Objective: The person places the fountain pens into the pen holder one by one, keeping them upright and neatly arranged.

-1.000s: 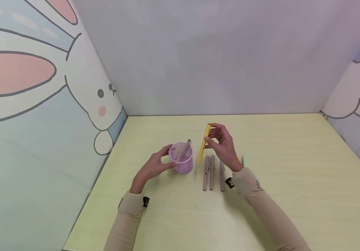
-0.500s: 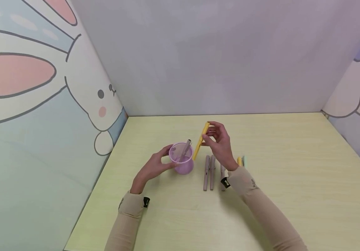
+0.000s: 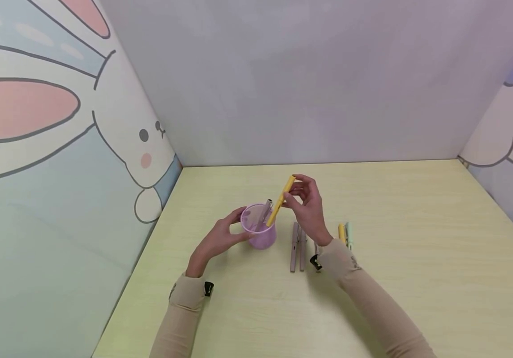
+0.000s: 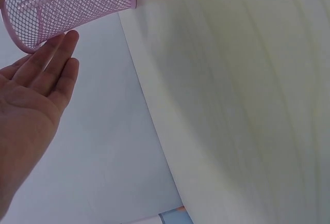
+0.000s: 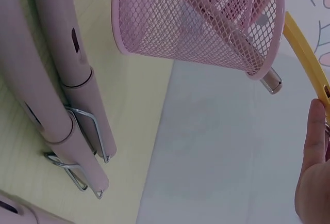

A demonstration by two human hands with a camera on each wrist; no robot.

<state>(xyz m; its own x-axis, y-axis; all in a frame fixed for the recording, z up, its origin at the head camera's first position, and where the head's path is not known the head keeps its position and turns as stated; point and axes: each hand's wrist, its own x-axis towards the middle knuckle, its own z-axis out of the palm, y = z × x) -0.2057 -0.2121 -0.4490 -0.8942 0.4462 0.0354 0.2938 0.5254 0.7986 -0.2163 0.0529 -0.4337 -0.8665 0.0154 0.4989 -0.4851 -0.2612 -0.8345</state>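
Observation:
A pink mesh pen cup [image 3: 263,241] stands on the table, gripped near its rim by my left hand [image 3: 221,234], thumb in front and fingers behind. Inside it leans a mauve pen [image 5: 221,20], its end sticking out past the rim. My right hand [image 3: 308,211] pinches a yellow pen [image 3: 280,203], tilted with its lower end over the cup's opening in the head view. From the right wrist, that yellow pen [image 5: 304,48] has its end right at the rim. The left wrist view shows my left fingers [image 4: 54,69] against the mesh.
Two mauve pens [image 3: 294,248] lie side by side right of the cup. Another mauve pen [image 5: 13,211] lies partly hidden under my right wrist. Beyond are a yellow pen [image 3: 342,232] and a mint pen [image 3: 349,233]. Walls [image 3: 310,99] border the table.
My right hand has moved left with the yellow pen, bringing its lower end from beside the cup to over the opening. The left hand and cup have stayed in place.

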